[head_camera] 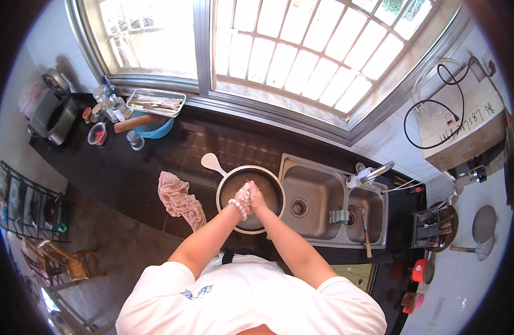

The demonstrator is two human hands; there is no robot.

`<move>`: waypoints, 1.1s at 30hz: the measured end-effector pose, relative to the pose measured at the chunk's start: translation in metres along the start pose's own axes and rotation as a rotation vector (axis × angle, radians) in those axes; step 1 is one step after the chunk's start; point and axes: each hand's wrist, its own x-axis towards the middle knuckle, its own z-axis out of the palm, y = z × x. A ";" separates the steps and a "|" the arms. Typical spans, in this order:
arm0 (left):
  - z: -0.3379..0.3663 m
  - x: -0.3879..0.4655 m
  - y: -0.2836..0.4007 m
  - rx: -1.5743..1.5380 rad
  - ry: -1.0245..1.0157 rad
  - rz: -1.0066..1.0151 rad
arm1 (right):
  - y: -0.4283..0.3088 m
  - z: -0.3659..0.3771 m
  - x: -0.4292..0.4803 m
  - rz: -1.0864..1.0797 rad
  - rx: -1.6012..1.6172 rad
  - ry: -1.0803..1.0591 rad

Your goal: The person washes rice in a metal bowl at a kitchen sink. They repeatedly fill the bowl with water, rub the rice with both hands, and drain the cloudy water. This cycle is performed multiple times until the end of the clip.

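A round inner pot (273, 184) with a pale rim and dark wall stands on the counter, cloudy liquid inside it. Over its middle my left hand (242, 197) and my right hand (255, 196) are pressed palm to palm. Pale grainy bits, perhaps rice, show on and between them; how much lies in the palms is hidden. A white bead bracelet (238, 208) circles my left wrist. Beside the pot's upper left rim is a white paddle-shaped spoon (212, 161). To the left a crumpled pink cloth (177, 197) lies on the counter.
A double steel sink (319, 209) adjoins the pot on the right, with a faucet (376, 172), a scrub sponge (339, 216) and a wooden-handled tool (367, 238). At the back left are a blue basin (158, 129), a rolling pin (133, 123), a glass (135, 140) and several bottles (114, 108).
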 end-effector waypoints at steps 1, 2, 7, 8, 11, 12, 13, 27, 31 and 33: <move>0.025 -0.006 -0.006 -0.008 0.201 -0.016 | -0.008 -0.009 -0.006 -0.042 -0.039 0.044; 0.045 -0.010 -0.008 0.117 0.313 0.032 | -0.017 -0.017 -0.010 -0.111 -0.075 0.093; 0.031 -0.020 0.021 1.214 0.868 0.141 | -0.041 -0.021 -0.029 -0.063 -0.571 0.372; 0.019 -0.021 0.023 1.420 0.974 0.189 | -0.034 -0.020 -0.027 0.013 -0.549 0.387; 0.014 -0.021 0.012 1.920 1.183 0.320 | -0.014 -0.024 -0.022 0.376 0.053 0.247; 0.013 -0.019 0.011 1.886 1.161 0.259 | -0.010 -0.020 -0.024 0.366 0.189 0.271; 0.012 -0.016 0.011 1.851 1.139 0.199 | -0.007 -0.015 -0.023 0.355 0.324 0.293; 0.013 0.002 -0.024 1.163 0.667 0.536 | -0.011 0.007 -0.009 0.625 0.925 -0.006; 0.018 0.005 -0.021 1.085 0.664 0.620 | -0.037 0.006 -0.022 0.586 0.929 -0.021; 0.027 0.006 -0.030 1.034 0.660 0.645 | -0.048 -0.004 -0.022 0.595 0.993 -0.018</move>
